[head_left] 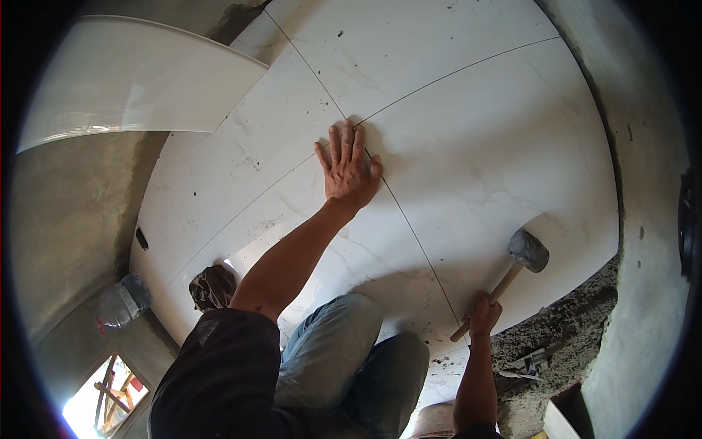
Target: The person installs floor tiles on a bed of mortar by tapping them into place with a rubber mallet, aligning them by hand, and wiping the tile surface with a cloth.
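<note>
White marbled floor tiles (490,146) with thin dark joints spread out before me. My left hand (348,174) lies flat on them, fingers apart, right where the joints cross; it holds nothing. Lower right, my right hand (484,316) is wrapped round the wooden handle of a rubber mallet (528,250). The mallet's dark grey head is over the tile at the right; whether it touches the surface I cannot tell. My bent knees (329,340) in blue jeans are between my two arms.
Rough grey mortar (563,314) borders the tiles at lower right, with a metal tool (528,366) on it. A concrete wall (651,219) runs along the right. At left are a glossy pale panel (146,80), a clear plastic bottle (124,301) and a patterned cloth item (212,287).
</note>
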A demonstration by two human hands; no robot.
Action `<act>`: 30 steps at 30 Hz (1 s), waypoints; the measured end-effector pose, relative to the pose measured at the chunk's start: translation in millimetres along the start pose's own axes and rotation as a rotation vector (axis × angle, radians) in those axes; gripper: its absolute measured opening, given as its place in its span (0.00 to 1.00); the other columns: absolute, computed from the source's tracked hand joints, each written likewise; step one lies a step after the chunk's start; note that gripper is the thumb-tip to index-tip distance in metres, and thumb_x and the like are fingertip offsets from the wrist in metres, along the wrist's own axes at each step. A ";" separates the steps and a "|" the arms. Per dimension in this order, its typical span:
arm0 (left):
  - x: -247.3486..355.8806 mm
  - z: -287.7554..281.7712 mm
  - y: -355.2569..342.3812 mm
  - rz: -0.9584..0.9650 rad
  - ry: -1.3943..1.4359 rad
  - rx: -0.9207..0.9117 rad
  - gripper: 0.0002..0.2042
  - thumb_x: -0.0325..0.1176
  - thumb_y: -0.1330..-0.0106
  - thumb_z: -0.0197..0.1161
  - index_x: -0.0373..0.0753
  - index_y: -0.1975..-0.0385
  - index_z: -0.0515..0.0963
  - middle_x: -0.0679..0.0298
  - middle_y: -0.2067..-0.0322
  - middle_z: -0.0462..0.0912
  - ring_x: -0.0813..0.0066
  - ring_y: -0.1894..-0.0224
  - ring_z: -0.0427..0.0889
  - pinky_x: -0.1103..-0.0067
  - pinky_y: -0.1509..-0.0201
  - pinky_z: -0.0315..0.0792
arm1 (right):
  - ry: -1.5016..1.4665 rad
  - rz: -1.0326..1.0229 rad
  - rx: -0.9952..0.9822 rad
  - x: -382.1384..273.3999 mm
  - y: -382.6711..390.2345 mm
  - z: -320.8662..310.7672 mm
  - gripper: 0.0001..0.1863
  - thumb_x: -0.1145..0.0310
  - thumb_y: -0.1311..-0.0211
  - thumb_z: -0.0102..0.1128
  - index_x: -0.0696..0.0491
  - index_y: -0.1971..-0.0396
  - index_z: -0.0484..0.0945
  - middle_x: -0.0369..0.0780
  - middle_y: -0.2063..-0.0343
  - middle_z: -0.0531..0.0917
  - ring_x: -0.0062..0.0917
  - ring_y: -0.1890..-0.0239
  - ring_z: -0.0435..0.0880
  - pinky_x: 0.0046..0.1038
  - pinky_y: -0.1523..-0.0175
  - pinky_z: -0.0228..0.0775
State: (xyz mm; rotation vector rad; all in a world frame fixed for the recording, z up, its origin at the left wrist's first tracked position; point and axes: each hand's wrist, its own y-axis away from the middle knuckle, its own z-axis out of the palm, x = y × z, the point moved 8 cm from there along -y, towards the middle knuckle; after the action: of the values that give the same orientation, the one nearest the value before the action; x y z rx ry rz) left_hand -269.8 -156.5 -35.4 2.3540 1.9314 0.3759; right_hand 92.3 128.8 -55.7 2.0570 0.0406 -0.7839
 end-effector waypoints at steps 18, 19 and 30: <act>49.1 9.3 -9.1 0.070 0.014 -0.071 0.38 0.52 0.34 0.44 0.37 0.30 0.42 0.53 0.28 0.36 0.59 0.26 0.31 0.57 0.26 0.26 | 0.015 -0.040 0.007 5.3 -3.3 -3.5 0.16 0.61 0.43 0.58 0.61 0.76 0.75 0.35 0.86 0.73 0.21 0.88 0.72 0.25 0.86 0.68; 48.8 7.8 -10.8 0.060 0.013 -0.060 0.38 0.52 0.34 0.45 0.38 0.30 0.42 0.55 0.28 0.36 0.60 0.26 0.31 0.57 0.26 0.26 | 0.005 -0.036 0.000 4.2 -2.7 -2.2 0.16 0.61 0.43 0.58 0.60 0.77 0.75 0.35 0.87 0.72 0.20 0.89 0.72 0.25 0.86 0.67; 29.6 13.8 32.4 0.079 0.045 -0.017 0.38 0.51 0.34 0.48 0.38 0.30 0.43 0.56 0.28 0.40 0.60 0.26 0.35 0.55 0.27 0.27 | -0.022 -0.036 0.001 4.7 -2.2 -0.9 0.15 0.62 0.42 0.56 0.60 0.78 0.74 0.35 0.86 0.72 0.20 0.89 0.71 0.26 0.86 0.67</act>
State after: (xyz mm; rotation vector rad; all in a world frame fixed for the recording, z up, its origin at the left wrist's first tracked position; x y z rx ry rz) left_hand -230.3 -133.1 -37.8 2.4372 1.8500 0.4522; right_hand 95.8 129.6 -59.5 2.0533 0.0656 -0.8290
